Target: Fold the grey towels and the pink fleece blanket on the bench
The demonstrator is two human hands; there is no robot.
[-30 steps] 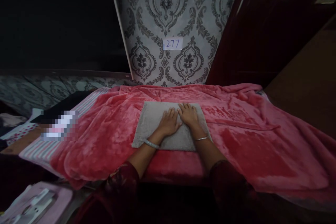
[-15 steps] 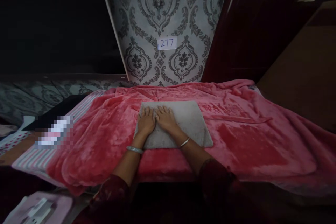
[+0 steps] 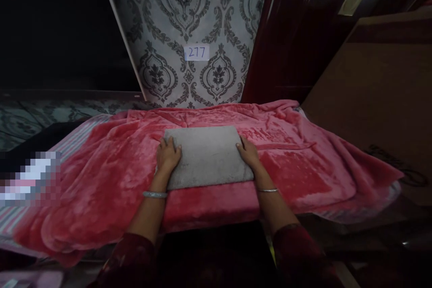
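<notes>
Grey cloth (image 3: 209,157) at the middle of the frame, lying flat as a near rectangle on a red blanket (image 3: 94,198). Left hand (image 3: 168,155) on its left side, thumb on the top face, fingers spread along the edge. Right hand (image 3: 249,152) at its right edge, thumb towards the cloth. Grip, both hands: fingers loosely bent, not clenched; whether they pinch the cloth or just rest against it, I cannot tell in this dim light. Bangle on each wrist: pale band (image 3: 154,195) on the left, thin silver ring (image 3: 267,190) on the right. Dark red sleeves, lower frame.

Blanket wrinkled, spread across most of the lower half; striped sheet (image 3: 74,137) shows past it at left. Upper left: black screen (image 3: 60,27). Upper centre: patterned wallpaper (image 3: 218,83) bearing a label (image 3: 196,52), "277". Upper right: dark red door (image 3: 297,31). Right side: brown box (image 3: 381,85).
</notes>
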